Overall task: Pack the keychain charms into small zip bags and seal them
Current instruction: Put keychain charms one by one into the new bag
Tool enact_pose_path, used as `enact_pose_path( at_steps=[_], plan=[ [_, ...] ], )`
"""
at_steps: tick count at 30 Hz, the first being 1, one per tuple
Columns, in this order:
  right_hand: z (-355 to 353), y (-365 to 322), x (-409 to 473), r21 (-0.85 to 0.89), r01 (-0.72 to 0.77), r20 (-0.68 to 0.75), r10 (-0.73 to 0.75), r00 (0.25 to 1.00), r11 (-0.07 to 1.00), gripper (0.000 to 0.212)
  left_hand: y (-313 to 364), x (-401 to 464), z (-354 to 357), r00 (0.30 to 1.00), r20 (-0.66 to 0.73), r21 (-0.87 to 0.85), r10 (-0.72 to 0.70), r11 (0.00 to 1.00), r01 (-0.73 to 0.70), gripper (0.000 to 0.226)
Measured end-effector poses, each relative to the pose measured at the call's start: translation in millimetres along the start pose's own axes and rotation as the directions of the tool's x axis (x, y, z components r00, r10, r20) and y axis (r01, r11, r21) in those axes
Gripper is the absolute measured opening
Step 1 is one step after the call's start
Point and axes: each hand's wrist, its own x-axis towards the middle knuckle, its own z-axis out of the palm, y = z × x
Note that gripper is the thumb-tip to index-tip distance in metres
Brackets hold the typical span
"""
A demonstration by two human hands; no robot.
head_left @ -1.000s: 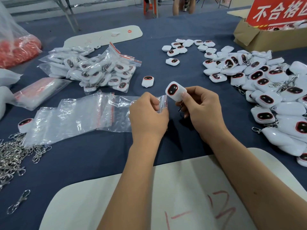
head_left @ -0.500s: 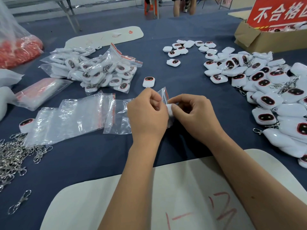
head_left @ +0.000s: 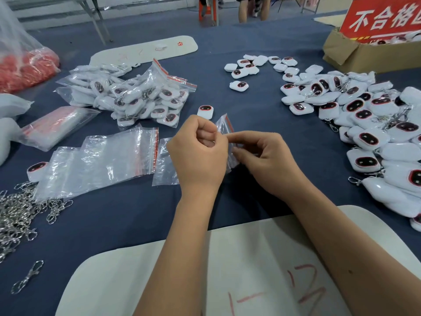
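My left hand (head_left: pixel 198 153) and my right hand (head_left: pixel 262 160) meet at the table's middle, both pinching one small clear zip bag (head_left: pixel 224 126) with a red seal strip. The charm that went into it is hidden behind my fingers. Loose white charms with dark red-rimmed faces form a pile (head_left: pixel 369 124) on the right. One single charm (head_left: pixel 205 111) lies just beyond my left hand. Empty zip bags (head_left: pixel 102 160) lie flat to the left. Packed bags are heaped (head_left: pixel 136 99) at the back left.
Metal clasps (head_left: pixel 16 215) are scattered at the left edge. A cardboard box (head_left: pixel 364 55) with a red sign stands at the back right. A bag of red items (head_left: pixel 25 67) sits at the far left. A white board (head_left: pixel 227 270) lies near me.
The white charm held up in my right hand went down into the bag's mouth and out of sight. Both hands now pinch the top of the bag.
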Motion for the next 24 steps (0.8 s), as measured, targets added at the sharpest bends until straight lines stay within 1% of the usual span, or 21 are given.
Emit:
enact_pose_path(
  at_steps=[3, 5, 6, 8, 10, 12, 13, 15, 17, 18, 20, 22, 24],
  plan=[
    [3, -4, -1, -0.083, 0.041, 0.143, -0.029, 0.989, 0.996, 0.040, 4, -1, 1, 0.999, 0.007, -0.065, 0.043, 0.997, -0.043, 0.016],
    [6, -4, -1, -0.147, 0.063, 0.162, -0.039, 0.986, 0.987, 0.044, 6, -4, 2, 0.997, 0.022, -0.095, 0.072, 0.993, -0.070, 0.015],
    [6, -4, 0, -0.139, 0.054, 0.143, -0.034, 0.989, 0.989, 0.043, 6, -5, 2, 0.996, 0.030, -0.103, 0.083, 0.992, -0.079, 0.014],
    [5, -4, -1, -0.069, 0.019, 0.046, -0.016, 0.999, 0.997, 0.042, 5, -6, 4, 0.994, 0.047, -0.087, 0.094, 0.992, -0.090, 0.015],
    [2, -2, 0, -0.043, -0.040, -0.159, 0.032, 0.987, 0.998, 0.037, 2, -6, 7, 0.993, 0.096, -0.055, 0.073, 0.996, -0.068, 0.015],
    [-4, 0, 3, -0.113, -0.126, -0.370, 0.076, 0.926, 0.986, 0.030, -2, -8, 11, 0.982, 0.186, -0.015, 0.037, 0.999, -0.035, 0.014],
    [-7, 1, 3, -0.174, -0.168, -0.435, 0.077, 0.897, 0.970, 0.028, -4, -10, 12, 0.972, 0.235, 0.011, 0.028, 0.999, -0.031, 0.013],
    [-13, 4, 5, -0.329, -0.234, -0.485, 0.049, 0.873, 0.915, 0.023, -6, -14, 16, 0.947, 0.320, 0.050, 0.041, 0.997, -0.060, 0.012],
    [-20, 9, 10, -0.502, -0.281, -0.483, 0.004, 0.876, 0.818, 0.024, -6, -17, 19, 0.922, 0.381, 0.057, 0.073, 0.993, -0.102, 0.011],
    [-24, 13, 14, -0.573, -0.308, -0.476, -0.002, 0.880, 0.759, 0.028, -6, -18, 21, 0.910, 0.404, 0.060, 0.089, 0.991, -0.123, 0.011],
    [-31, 20, 22, -0.671, -0.389, -0.466, 0.049, 0.883, 0.632, 0.040, -6, -20, 24, 0.898, 0.427, 0.064, 0.110, 0.986, -0.151, 0.010],
    [-35, 26, 32, -0.718, -0.467, -0.472, 0.132, 0.871, 0.516, 0.049, -6, -22, 25, 0.894, 0.435, 0.054, 0.109, 0.988, -0.147, 0.009],
    [-39, 29, 42, -0.732, -0.499, -0.453, 0.214, 0.865, 0.464, 0.055, -8, -22, 26, 0.893, 0.441, 0.047, 0.091, 0.991, -0.124, 0.008]
  ],
)
